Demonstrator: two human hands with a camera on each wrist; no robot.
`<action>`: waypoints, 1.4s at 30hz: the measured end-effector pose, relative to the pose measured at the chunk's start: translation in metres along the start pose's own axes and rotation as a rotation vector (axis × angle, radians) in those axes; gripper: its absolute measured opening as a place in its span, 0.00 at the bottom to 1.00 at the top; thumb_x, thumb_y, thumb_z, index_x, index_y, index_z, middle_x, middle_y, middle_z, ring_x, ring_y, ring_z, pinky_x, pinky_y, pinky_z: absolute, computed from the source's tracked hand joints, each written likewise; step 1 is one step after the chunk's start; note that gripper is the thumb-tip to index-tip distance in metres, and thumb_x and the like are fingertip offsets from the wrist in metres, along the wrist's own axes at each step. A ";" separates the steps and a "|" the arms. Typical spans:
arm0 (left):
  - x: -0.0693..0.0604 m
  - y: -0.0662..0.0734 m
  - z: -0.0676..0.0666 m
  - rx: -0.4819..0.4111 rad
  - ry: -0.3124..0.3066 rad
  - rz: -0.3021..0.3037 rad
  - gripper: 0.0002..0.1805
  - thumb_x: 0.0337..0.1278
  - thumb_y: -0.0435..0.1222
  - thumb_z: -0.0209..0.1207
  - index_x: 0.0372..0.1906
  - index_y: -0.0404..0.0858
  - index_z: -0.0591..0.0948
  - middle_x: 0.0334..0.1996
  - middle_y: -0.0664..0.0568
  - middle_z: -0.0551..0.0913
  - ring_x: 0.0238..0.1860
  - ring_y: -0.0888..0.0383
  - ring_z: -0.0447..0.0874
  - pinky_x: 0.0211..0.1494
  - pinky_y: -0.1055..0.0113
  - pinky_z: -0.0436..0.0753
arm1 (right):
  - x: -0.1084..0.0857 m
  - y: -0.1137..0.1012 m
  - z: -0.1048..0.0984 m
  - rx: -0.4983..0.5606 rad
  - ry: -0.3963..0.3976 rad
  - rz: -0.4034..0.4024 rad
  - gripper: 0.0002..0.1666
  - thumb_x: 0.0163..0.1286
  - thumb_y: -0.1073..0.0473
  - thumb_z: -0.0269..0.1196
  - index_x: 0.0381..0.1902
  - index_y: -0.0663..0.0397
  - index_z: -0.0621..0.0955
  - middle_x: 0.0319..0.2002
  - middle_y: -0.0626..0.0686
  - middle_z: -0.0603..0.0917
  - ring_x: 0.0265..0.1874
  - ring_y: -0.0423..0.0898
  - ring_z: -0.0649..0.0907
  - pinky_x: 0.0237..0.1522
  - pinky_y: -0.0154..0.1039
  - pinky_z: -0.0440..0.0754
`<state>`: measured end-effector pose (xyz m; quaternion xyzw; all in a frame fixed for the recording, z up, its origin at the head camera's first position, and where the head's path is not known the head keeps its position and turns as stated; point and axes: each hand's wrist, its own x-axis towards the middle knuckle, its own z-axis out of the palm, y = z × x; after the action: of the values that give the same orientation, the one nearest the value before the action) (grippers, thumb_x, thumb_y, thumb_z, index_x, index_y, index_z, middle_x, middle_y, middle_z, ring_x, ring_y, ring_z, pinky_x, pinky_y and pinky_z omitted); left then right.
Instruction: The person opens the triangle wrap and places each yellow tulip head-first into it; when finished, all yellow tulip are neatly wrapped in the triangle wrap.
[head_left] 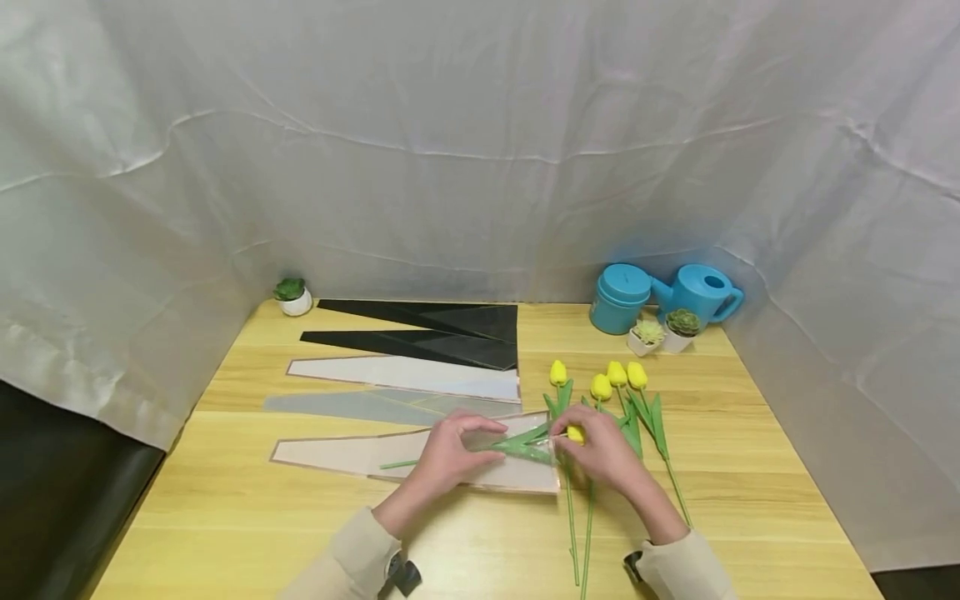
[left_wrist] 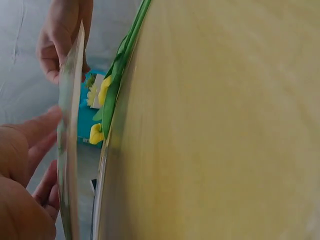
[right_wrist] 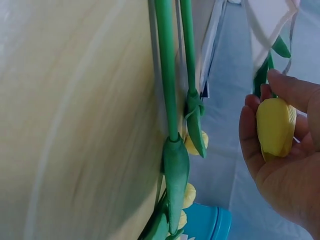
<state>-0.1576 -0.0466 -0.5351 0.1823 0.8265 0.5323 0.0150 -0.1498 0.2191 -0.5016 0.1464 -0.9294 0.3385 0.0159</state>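
Note:
My left hand [head_left: 450,450] lies over a clear-fronted flower sleeve [head_left: 330,454] with a white backing and pinkish edges. Its thumb and fingers are spread apart, touching the upper film; in the left wrist view the fingertips [left_wrist: 52,117] meet the film's face. Inside the sleeve are the green leaves [head_left: 525,442] of a yellow tulip, whose stem [head_left: 397,464] shows toward the narrow end. At the sleeve's wide mouth my right hand [head_left: 600,446] pinches this tulip just below its bloom [right_wrist: 276,127], which sits within the palm. The sleeve's wide end is raised off the table.
Several yellow tulips [head_left: 617,373] lie right of the sleeve. Further back are a grey sleeve [head_left: 315,402], a white sleeve [head_left: 420,375] and black sleeves [head_left: 465,346]. A blue canister [head_left: 619,308], a watering can [head_left: 701,292] and small potted succulents [head_left: 647,335] stand at the back.

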 end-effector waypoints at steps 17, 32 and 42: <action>0.007 -0.005 0.002 -0.177 -0.012 -0.022 0.09 0.49 0.36 0.78 0.37 0.47 0.92 0.35 0.59 0.92 0.41 0.63 0.89 0.55 0.69 0.84 | 0.001 -0.005 -0.001 -0.005 0.007 -0.012 0.09 0.63 0.63 0.75 0.32 0.42 0.86 0.42 0.46 0.88 0.49 0.51 0.86 0.57 0.58 0.82; 0.009 -0.008 0.004 -0.237 -0.001 -0.050 0.08 0.50 0.32 0.77 0.37 0.44 0.93 0.37 0.54 0.93 0.38 0.63 0.91 0.52 0.70 0.87 | -0.013 0.016 -0.017 0.352 -0.180 0.118 0.24 0.74 0.51 0.68 0.64 0.48 0.80 0.59 0.51 0.83 0.64 0.56 0.79 0.70 0.58 0.74; 0.008 -0.009 0.002 -0.294 0.000 -0.056 0.09 0.48 0.33 0.78 0.37 0.41 0.92 0.37 0.51 0.93 0.38 0.58 0.92 0.51 0.69 0.87 | -0.021 0.023 -0.028 0.465 -0.283 0.154 0.29 0.75 0.50 0.66 0.68 0.56 0.77 0.66 0.61 0.80 0.68 0.65 0.76 0.66 0.53 0.80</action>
<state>-0.1677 -0.0454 -0.5426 0.1552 0.7445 0.6469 0.0564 -0.1382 0.2588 -0.4974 0.1208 -0.8281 0.5191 -0.1739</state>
